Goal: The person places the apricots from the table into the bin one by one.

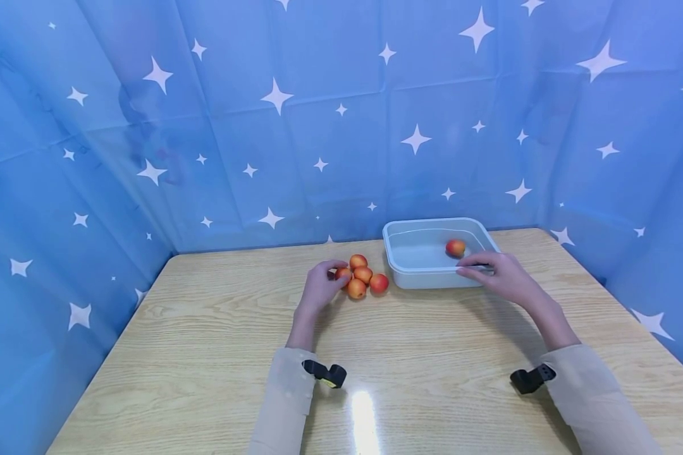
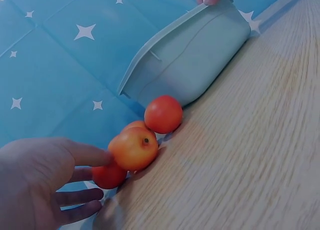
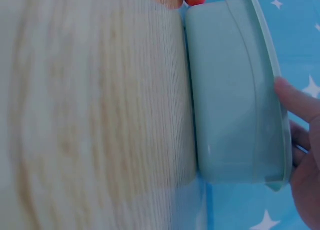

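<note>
At the pile of small red-and-yellow apples (image 1: 362, 274), my left hand (image 1: 319, 285) reaches round the leftmost apple (image 1: 343, 274). In the left wrist view its fingers (image 2: 80, 196) are fairly straight and spread beside a red apple (image 2: 109, 176), with one digit right at an orange-yellow apple (image 2: 134, 149). My right hand (image 1: 503, 275) pinches the near rim of a pale blue plastic bin (image 1: 427, 279), toward its right corner. In the right wrist view the thumb lies on the outside of the rim, fingers over the inside. One apple (image 1: 455, 248) lies inside the bin.
The bin stands on a light wooden table (image 1: 222, 354), near the back edge. A blue curtain (image 1: 341, 139) with white stars hangs behind and at both sides. The nearest loose apple (image 1: 379, 283) sits just left of the bin.
</note>
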`<state>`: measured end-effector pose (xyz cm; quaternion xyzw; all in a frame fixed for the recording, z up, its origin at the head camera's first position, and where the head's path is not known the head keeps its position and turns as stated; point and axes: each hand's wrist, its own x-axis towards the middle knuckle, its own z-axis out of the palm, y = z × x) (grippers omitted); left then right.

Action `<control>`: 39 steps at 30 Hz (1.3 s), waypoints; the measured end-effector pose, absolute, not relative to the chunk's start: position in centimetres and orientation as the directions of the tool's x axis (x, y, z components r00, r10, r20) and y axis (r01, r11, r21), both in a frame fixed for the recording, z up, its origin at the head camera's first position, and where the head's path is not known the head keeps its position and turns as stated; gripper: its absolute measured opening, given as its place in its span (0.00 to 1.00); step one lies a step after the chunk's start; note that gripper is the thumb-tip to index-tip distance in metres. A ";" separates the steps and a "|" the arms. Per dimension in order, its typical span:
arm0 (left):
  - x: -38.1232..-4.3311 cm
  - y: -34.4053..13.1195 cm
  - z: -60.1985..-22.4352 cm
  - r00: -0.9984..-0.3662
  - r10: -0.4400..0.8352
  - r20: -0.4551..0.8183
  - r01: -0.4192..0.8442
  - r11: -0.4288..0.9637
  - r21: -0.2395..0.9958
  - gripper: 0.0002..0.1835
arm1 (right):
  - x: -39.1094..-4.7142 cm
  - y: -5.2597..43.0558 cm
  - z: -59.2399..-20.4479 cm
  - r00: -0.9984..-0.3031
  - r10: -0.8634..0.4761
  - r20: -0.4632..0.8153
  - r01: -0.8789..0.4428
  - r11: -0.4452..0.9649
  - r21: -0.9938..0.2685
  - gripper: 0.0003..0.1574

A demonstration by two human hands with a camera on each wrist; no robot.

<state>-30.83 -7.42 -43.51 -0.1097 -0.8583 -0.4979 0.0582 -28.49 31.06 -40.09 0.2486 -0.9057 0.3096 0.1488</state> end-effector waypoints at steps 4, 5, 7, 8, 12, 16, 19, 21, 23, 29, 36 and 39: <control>-31.0 -7.5 -43.7 -0.969 0.129 0.211 0.247 0.482 0.840 0.16 | -28.5 31.0 -40.1 -0.831 -0.354 0.428 -0.541 0.690 -0.481 0.11; -31.0 -7.6 -43.7 -0.969 0.127 0.211 0.247 0.479 0.843 0.16 | -28.5 31.0 -40.1 -0.831 -0.353 0.429 -0.541 0.691 -0.480 0.11; -31.0 -7.6 -43.7 -0.971 0.122 0.205 0.239 0.473 0.848 0.17 | -28.5 31.0 -40.1 -0.831 -0.351 0.430 -0.540 0.693 -0.477 0.11; -31.0 -7.7 -43.7 -0.972 0.119 0.203 0.235 0.472 0.850 0.17 | -28.5 31.0 -40.1 -0.832 -0.351 0.430 -0.539 0.694 -0.477 0.11; -31.0 -7.8 -43.7 -0.976 0.107 0.192 0.220 0.461 0.860 0.19 | -28.5 31.0 -40.1 -0.833 -0.350 0.428 -0.537 0.696 -0.477 0.11; -31.0 -8.0 -43.7 -0.978 0.095 0.186 0.209 0.455 0.866 0.19 | -28.5 31.0 -40.2 -0.829 -0.353 0.433 -0.542 0.695 -0.473 0.09; -30.9 -8.1 -43.7 -0.980 0.073 0.185 0.198 0.444 0.874 0.19 | -28.5 31.0 -40.2 -0.827 -0.355 0.436 -0.546 0.693 -0.471 0.09; -30.9 -8.2 -43.7 -0.981 0.049 0.186 0.189 0.429 0.883 0.19 | -28.5 31.0 -40.2 -0.829 -0.354 0.433 -0.544 0.691 -0.476 0.09; -30.8 -8.3 -43.6 -0.983 0.020 0.185 0.177 0.404 0.897 0.19 | -28.5 31.0 -40.2 -0.830 -0.354 0.431 -0.543 0.689 -0.480 0.10; -30.9 -8.6 -43.4 -0.983 -0.017 0.184 0.167 0.348 0.922 0.22 | -28.4 31.0 -40.2 -0.841 -0.353 0.411 -0.530 0.693 -0.489 0.11; -30.9 -8.3 -42.6 -0.973 -0.027 0.231 0.208 0.340 0.917 0.23 | -28.3 31.0 -40.2 -0.845 -0.351 0.404 -0.525 0.692 -0.496 0.11; -30.8 -8.0 -42.2 -0.970 -0.035 0.242 0.216 0.341 0.915 0.23 | -28.4 31.0 -40.2 -0.841 -0.353 0.409 -0.530 0.690 -0.493 0.11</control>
